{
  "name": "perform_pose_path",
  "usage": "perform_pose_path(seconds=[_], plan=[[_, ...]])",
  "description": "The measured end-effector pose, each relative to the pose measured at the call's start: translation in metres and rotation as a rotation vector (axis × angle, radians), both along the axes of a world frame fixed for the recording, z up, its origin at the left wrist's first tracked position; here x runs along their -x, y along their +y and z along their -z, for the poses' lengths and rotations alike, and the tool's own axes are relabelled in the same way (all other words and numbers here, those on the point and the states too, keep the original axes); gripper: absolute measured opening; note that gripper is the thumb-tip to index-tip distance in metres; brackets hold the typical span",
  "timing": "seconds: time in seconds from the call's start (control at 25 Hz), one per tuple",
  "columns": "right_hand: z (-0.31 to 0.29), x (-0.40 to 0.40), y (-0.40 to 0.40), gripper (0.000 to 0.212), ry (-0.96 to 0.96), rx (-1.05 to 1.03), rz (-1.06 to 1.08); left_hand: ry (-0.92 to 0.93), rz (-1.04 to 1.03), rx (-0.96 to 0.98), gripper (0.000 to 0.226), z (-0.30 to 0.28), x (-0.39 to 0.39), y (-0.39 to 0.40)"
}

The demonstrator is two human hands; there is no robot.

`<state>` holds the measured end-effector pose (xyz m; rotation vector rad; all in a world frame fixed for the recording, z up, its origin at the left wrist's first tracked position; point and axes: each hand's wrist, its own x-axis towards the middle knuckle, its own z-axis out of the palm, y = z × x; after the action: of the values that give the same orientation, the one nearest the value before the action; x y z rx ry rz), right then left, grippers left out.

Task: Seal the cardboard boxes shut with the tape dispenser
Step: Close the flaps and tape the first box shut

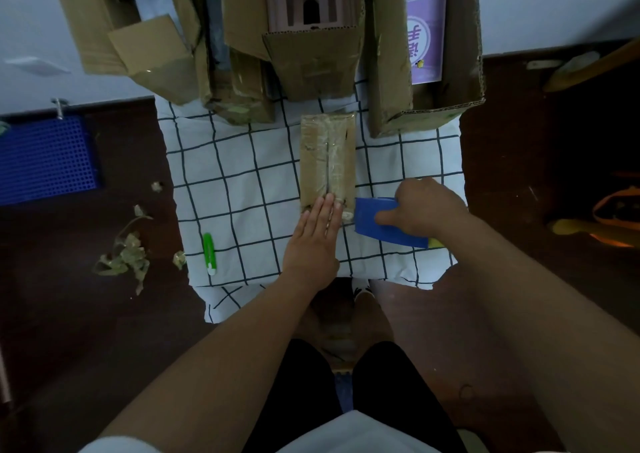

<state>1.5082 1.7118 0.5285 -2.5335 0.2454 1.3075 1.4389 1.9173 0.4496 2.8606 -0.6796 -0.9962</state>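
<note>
The small brown cardboard box point(327, 162), its seam glossy with clear tape, lies mid-table on the white grid-checked cloth point(242, 189). My left hand point(313, 241) presses its near end, fingers point(325, 210) straight and together. My right hand point(424, 210) grips the blue tape dispenser point(377, 222) just beside the box's near right corner. A green utility knife point(209, 253) lies near the cloth's front left edge.

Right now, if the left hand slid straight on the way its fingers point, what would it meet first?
The left hand lies flat on the small taped box, pointing along its top. Beyond its far end, the first thing is probably the open cardboard box; depth is unclear.
</note>
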Motion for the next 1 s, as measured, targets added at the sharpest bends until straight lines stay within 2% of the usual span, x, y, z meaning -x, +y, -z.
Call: perform_pose_path(seconds=[0.16,0.32,0.44,0.52,0.64,0.76,0.84,1.0], plan=[[0.004,0.004,0.021,0.039,-0.005,0.103,-0.058,-0.004,0.0,-0.006,0.099,-0.002,-0.001,-0.001],[0.012,0.029,0.018,0.041,-0.02,0.093,0.099,-0.002,-0.026,0.096,0.093,-0.001,-0.002,0.002],[0.01,0.041,0.004,0.036,-0.157,0.101,0.303,-0.078,-0.124,0.259,0.075,-0.001,-0.004,0.003],[0.01,0.048,-0.002,0.043,-0.282,0.084,0.394,-0.195,-0.19,0.354,0.059,-0.001,-0.006,0.005],[0.007,0.059,0.003,0.045,-0.497,0.022,0.508,-0.328,-0.363,0.385,0.037,0.001,-0.004,0.013],[0.005,0.066,0.015,0.041,-0.549,-0.142,0.711,-0.364,-0.535,0.41,0.028,0.003,-0.003,0.02],[0.006,0.067,0.027,0.038,-0.523,-0.252,0.803,-0.372,-0.453,0.416,0.022,0.005,-0.007,0.022],[0.016,0.065,0.041,0.036,-0.527,-0.318,0.904,-0.296,-0.185,0.51,0.019,0.008,-0.028,0.003]])
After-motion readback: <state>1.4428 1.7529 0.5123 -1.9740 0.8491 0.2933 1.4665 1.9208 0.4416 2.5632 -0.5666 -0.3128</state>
